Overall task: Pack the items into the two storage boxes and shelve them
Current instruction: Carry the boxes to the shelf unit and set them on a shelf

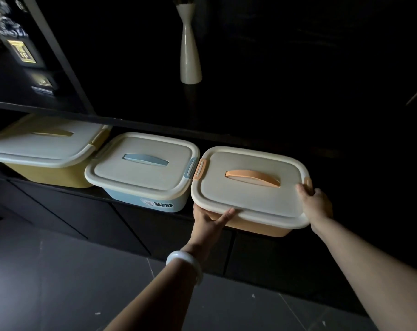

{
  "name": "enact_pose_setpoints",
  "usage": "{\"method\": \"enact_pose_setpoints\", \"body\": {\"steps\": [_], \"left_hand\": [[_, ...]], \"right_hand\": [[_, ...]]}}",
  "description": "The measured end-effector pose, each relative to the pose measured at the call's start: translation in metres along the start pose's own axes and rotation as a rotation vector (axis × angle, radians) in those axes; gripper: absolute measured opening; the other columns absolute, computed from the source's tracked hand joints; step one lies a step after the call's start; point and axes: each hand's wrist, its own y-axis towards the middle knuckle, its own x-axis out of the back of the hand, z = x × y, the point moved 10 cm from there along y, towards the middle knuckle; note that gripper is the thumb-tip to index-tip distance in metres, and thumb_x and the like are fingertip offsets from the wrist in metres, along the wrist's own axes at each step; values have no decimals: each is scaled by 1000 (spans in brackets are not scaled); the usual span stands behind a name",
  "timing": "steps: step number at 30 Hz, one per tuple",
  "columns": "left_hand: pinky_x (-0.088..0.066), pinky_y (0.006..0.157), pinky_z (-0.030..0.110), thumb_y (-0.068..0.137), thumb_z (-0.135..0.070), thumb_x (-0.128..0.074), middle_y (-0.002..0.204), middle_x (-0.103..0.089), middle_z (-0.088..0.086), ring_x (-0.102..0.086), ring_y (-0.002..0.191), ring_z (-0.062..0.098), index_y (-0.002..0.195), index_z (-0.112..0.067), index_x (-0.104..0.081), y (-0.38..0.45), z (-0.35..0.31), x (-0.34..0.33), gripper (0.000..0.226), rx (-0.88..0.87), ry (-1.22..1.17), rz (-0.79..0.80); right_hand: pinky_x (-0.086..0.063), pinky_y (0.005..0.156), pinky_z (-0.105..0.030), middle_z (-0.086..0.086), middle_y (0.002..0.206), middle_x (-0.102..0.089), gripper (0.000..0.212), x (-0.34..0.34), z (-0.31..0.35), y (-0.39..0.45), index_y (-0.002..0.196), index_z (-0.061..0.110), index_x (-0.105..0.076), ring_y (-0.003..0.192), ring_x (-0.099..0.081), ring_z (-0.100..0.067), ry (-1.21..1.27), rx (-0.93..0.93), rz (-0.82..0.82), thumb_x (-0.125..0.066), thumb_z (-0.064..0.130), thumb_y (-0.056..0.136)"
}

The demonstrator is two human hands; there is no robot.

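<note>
An orange storage box (248,194) with a cream lid and orange handle rests on the dark shelf (155,206), its front part jutting past the shelf edge. My left hand (209,220) grips its front left corner, thumb under the rim and a finger along the lid edge. My right hand (314,201) holds its right side by the orange latch. Just to its left stands a blue storage box (143,170), lid shut, with a "Bear" label on its front.
A yellow lidded box (45,149) sits at the shelf's left end. A tall white vase (190,46) stands on the upper shelf board. Dark cabinet doors (83,216) lie below the shelf, grey floor tiles (59,283) beneath. Framed items (21,51) glint at top left.
</note>
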Motion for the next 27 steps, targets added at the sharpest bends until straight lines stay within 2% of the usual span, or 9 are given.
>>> {"method": "enact_pose_setpoints", "body": {"steps": [3,13,17,20,24,27], "left_hand": [[-42,108,33,41,-61,-90,137,-46,-3,-50,124,8,141,-21,-30,-1,0,2,124,8,-9,-6],[-41,109,32,43,-58,-89,137,-44,-4,-48,124,7,138,-25,-31,-4,1,1,116,13,4,-28],[-41,109,34,52,-46,-92,139,-43,0,-48,125,11,143,-19,-26,-1,3,0,115,20,-7,0],[-41,107,26,56,-42,-89,138,-42,-1,-47,125,10,140,-22,-25,-1,2,-1,108,15,2,5],[-41,108,28,59,-37,-87,136,-45,-2,-49,123,8,135,-25,-26,-1,0,-1,98,13,7,10],[-44,101,20,60,-33,-87,133,-47,-4,-50,118,4,130,-27,-27,0,-4,-2,93,-3,17,12]], "right_hand": [[-49,83,-44,-24,124,-57,64,-1,-1,-2,129,0,-50,108,-57,-40,-6,3,-4,-51,52,92],[-50,84,-44,-23,122,-57,65,0,-3,2,128,1,-52,107,-58,-40,-8,4,0,-50,55,91],[-49,82,-41,-21,122,-58,65,-1,-5,1,128,3,-52,106,-58,-38,18,-2,0,-52,55,90],[-49,80,-41,-21,118,-60,64,-1,-6,2,125,3,-54,103,-59,-38,22,-4,2,-52,56,89],[-49,80,-40,-20,115,-60,63,-2,-5,3,123,3,-54,102,-59,-37,28,3,21,-52,56,88],[-48,77,-39,-19,114,-60,63,-2,-4,3,124,4,-54,101,-60,-36,43,4,16,-52,56,89]]}}
